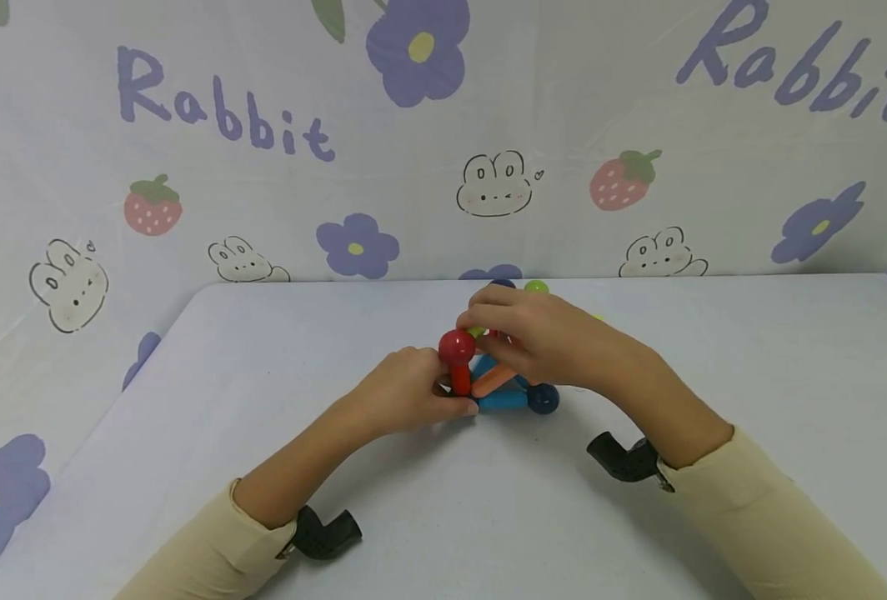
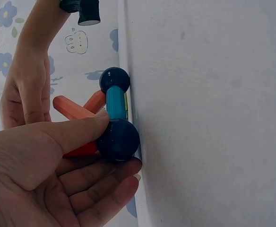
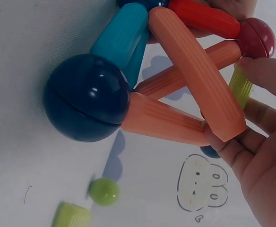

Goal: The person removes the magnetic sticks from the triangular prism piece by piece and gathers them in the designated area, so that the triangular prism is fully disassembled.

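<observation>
A frame of chunky rods and balls stands on the table. My left hand grips its near-left corner, a dark blue ball, between thumb and fingers. From that corner rise a red rod topped by a red ball, and a slanting orange rod whose upper end bears no ball. Blue rods run along the base to another dark blue ball. My right hand pinches a yellow-green rod beside the red ball; its fingers partly cover the rod.
Behind the right hand, a light green ball lies near the table's back edge. A light green piece lies close to it in the right wrist view. The white table meets a printed cloth at the back.
</observation>
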{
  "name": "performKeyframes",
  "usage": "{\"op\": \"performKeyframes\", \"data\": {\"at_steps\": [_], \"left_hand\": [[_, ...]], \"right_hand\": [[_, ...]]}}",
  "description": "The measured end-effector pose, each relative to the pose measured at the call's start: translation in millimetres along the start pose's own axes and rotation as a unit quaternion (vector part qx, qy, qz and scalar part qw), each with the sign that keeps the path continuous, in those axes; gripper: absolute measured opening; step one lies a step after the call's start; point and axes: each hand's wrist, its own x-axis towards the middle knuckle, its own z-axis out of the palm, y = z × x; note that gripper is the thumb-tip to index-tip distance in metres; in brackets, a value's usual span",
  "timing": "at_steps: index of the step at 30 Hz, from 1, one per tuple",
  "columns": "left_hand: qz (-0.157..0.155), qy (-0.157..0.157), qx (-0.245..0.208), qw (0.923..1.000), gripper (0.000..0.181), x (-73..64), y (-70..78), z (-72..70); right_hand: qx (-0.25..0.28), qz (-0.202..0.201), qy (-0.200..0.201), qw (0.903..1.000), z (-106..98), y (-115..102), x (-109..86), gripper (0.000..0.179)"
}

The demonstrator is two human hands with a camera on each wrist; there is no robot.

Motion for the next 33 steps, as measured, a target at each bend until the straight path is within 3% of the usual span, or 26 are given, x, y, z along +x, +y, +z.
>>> {"op": "performKeyframes", "data": {"at_steps": [9,14,22,29,33], "left_hand": [[0.002,0.005,0.005,1.0,0.024,-0.8,0.0,-0.9],[0.003,0.005,0.003,1.0,0.022,-0.4,-0.1,-0.7],[0.0,0.006,0.003,1.0,0.026,1.9,0.5,0.3],[-0.003,0.006,0.011,0.9999,0.026,1.7,1.5,1.3],[-0.011,0.003,0.01,0.9999,0.025,1.1,2.6,1.2]], "right_hand": [[-0.018,0.045,0.0,0.9988,-1,0,0.0,0.011],[-0.025,0.049,0.012,0.9984,-5,0,-0.9,0.012],[0.004,0.048,0.058,0.9971,-11,6,-5.2,0.02],[0.019,0.077,0.057,0.9952,-10,12,-5.4,0.02],[0.065,0.101,0.055,0.9912,-11,14,-6.2,0.023]]}}
